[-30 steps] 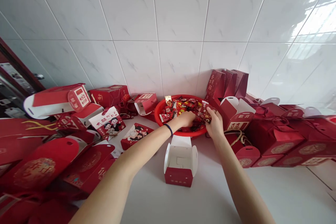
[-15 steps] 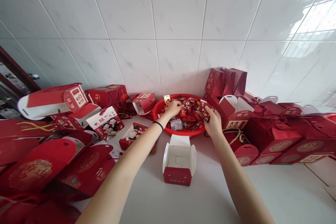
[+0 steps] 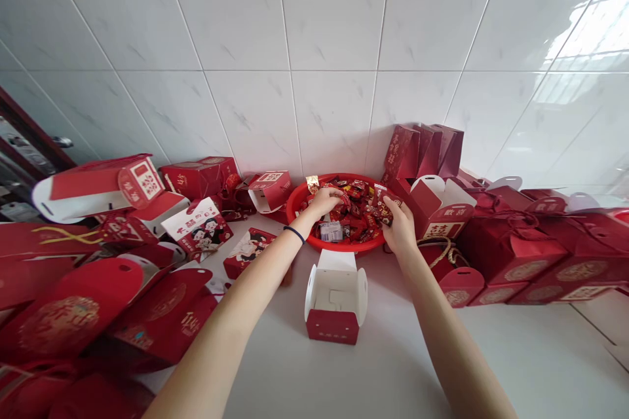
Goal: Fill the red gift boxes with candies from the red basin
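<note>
A red basin [image 3: 354, 247] full of wrapped sweets stands against the wall. Over its left half is my left hand [image 3: 325, 201], fingers closed on a red packet [image 3: 344, 199] among the sweets. My right hand [image 3: 400, 222], at the basin's right rim, grips dark red packets [image 3: 379, 204] with printed wrappers. A white packet [image 3: 331, 232] lies on the sweets near the front rim. Just in front of the basin an open box [image 3: 333, 327], red outside and white inside, stands with its flaps up and nothing in it.
Red gift boxes [image 3: 59, 321] are piled on the left, with a cartoon-printed box [image 3: 248, 249] nearer the basin. More red boxes [image 3: 511, 249] stand on the right, beside an open one [image 3: 439, 206]. A tiled wall [image 3: 334, 13] rises behind.
My left hand has shifted slightly within the basin, and a red packet now shows at its fingertips. The right hand still holds its packets, which have tilted a little.
</note>
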### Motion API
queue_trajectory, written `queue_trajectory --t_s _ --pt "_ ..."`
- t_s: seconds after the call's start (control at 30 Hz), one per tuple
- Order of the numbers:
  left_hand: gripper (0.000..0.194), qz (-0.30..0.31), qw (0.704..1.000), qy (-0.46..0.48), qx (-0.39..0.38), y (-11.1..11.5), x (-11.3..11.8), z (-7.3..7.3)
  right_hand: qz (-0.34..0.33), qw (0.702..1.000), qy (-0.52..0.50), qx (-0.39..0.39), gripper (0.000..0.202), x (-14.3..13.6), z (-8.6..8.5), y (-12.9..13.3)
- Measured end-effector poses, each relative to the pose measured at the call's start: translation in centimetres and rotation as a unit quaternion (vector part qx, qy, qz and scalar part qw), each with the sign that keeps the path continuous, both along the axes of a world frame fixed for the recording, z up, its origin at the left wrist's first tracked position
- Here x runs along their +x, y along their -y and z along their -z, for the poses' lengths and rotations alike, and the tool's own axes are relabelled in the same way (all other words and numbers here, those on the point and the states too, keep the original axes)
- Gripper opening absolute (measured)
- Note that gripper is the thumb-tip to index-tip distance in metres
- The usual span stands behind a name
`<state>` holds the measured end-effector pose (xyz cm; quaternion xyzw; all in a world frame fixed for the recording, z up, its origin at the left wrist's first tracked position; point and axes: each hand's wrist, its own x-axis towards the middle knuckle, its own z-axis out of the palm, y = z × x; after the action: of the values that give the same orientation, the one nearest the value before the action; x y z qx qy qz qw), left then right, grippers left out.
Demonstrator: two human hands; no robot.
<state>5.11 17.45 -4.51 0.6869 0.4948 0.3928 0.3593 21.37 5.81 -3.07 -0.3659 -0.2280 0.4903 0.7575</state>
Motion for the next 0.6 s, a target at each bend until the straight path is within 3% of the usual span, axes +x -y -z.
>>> queue_trajectory --t_s 0.1,0.33,0.6 --pt "0.028 -0.014 1.0 0.006 0.004 0.4 0.1 -0.5 -0.006 1.0 -0.002 -0.001 0.021 -0.1 -0.2 0.0" --pt "0.035 -0.064 0.997 0.001 0.049 1.0 -0.8 -2.0 -0.013 1.0 -0.001 0.008 0.02 0.0 -0.1 0.0" --pt "0.031 -0.054 0.997 -0.035 0.043 1.2 -0.6 -2.7 -0.02 0.999 0.012 0.027 0.022 0.2 0.3 -0.2"
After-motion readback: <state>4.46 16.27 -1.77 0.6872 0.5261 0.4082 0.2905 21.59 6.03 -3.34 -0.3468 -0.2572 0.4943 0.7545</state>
